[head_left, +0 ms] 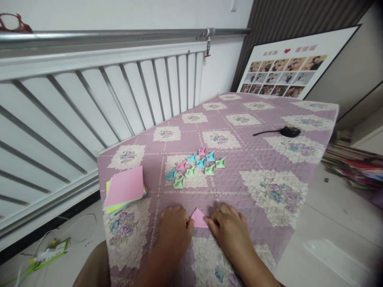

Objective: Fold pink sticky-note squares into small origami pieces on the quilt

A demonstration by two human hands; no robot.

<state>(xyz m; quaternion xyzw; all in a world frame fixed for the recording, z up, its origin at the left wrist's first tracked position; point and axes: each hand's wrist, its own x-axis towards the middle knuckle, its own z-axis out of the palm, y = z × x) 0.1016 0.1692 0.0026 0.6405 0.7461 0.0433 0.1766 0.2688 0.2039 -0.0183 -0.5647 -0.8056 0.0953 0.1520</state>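
Note:
A small folded pink paper (pixel 199 219) with a pointed top lies on the patterned tablecloth (pixel 227 199) near the front edge. At its left side is my left hand (pixel 176 225), fingers curled and closed on the paper's edge. My right hand (pixel 229 227) is at the right side, its thumb and bent fingers pinching the other lower corner. Beyond the hands stand several small folded paper shapes in pink, blue and green, among them a green one (pixel 178 183) and a pink one (pixel 202 151).
On the left of the table lies a stack of coloured square paper (pixel 125 186), pink on top. A black object with a strap (pixel 289 131) rests at the far right. A white radiator (pixel 119 99) runs along the left; a photo board (pixel 281 52) leans behind.

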